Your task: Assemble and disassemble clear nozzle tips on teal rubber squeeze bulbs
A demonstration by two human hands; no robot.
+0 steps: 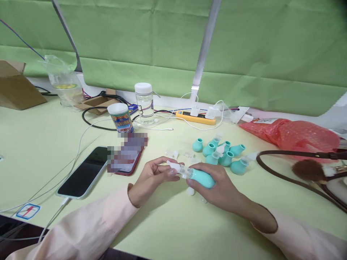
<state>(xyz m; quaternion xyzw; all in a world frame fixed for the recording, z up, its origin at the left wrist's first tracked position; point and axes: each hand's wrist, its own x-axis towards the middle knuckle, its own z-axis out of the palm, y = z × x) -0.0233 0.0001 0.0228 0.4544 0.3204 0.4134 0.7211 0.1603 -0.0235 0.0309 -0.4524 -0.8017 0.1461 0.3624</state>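
- From where I stand, the turquoise bulb lies on its side inside the curl of the right hand, fingers over the far side and thumb on the near one.
- What could go wrong: the bulb looks soft, so too hard a squeeze might make it buckle or skew the clear connector at its mouth.
- The white nozzle might also pop off if the left hand pulled at a slant, since it offers little to hold.
- As for the grip, the left thumb and fingers pinch that nozzle; its narrow end pokes out up and leftward, and the connector bridges the gap between the two hands.
- Just below the grip, a small white piece rests on the table, where a sleeve or wrist could knock it.
- Beyond the right hand sits a cluster of turquoise bulbs, some with clear or white parts on their mouths.
- Left of the grip lie a red-edged phone and, farther out, a pale-cased phone.
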